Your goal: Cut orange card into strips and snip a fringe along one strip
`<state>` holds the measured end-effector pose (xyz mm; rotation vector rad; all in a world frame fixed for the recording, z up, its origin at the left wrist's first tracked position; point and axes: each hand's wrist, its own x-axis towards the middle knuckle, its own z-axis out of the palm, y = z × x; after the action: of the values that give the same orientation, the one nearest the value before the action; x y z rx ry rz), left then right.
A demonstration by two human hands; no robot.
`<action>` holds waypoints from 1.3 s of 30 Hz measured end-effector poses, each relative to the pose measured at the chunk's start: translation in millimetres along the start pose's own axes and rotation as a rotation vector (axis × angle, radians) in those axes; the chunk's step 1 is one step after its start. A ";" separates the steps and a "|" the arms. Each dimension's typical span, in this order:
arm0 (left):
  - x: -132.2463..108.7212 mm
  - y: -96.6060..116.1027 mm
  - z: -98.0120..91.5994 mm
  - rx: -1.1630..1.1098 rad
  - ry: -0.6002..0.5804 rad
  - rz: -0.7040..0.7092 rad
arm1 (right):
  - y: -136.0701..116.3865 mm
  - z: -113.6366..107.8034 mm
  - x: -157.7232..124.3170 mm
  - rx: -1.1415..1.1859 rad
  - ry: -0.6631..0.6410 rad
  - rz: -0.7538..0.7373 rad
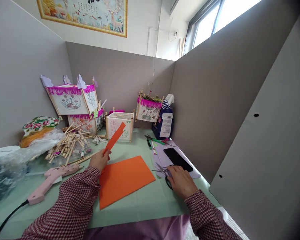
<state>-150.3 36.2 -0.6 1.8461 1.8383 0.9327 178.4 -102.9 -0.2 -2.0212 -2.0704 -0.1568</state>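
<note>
Pinching matte orange strip [114, 137] upright in left hand [99, 159]. Right hand [181, 181] curled over steel scissors [161, 170], black handles partly hidden, grip unclear. Orange sheet [125, 181] flat on green desk [150, 210] between hands. Pink glue gun [50, 181] near left wrist. Wood-framed paper lanterns [120, 125] beyond.

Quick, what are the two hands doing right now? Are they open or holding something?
Left hand: closed, holding an orange strip.
Right hand: closed on the scissors.
</note>
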 end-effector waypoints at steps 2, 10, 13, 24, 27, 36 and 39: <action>0.4 -1.1 0.2 0.004 0.003 0.000 | -0.6 -0.4 -5.4 -0.011 -0.045 -0.032; -3.4 2.1 -2.1 0.007 0.010 0.036 | -27.4 -2.7 5.5 -0.079 0.024 0.034; -5.9 4.6 -3.5 0.016 -0.010 0.044 | -47.9 -4.8 25.6 -0.067 0.039 -0.024; -4.4 -0.3 -2.3 0.027 0.010 0.028 | -130.6 25.8 137.2 0.117 -0.351 -0.382; -5.0 0.4 -2.8 0.024 0.020 0.042 | -132.6 23.4 140.2 0.071 -0.381 -0.289; -6.6 1.2 -4.9 -0.125 0.095 0.004 | -92.4 25.0 133.9 0.535 -0.109 0.024; -7.4 1.9 -3.1 -0.212 0.100 0.021 | -50.0 21.4 136.2 0.718 0.069 0.221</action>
<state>-150.4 28.2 1.4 1.7204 1.7039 1.1978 125.0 32.5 17.3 -1.7213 -1.5259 0.4800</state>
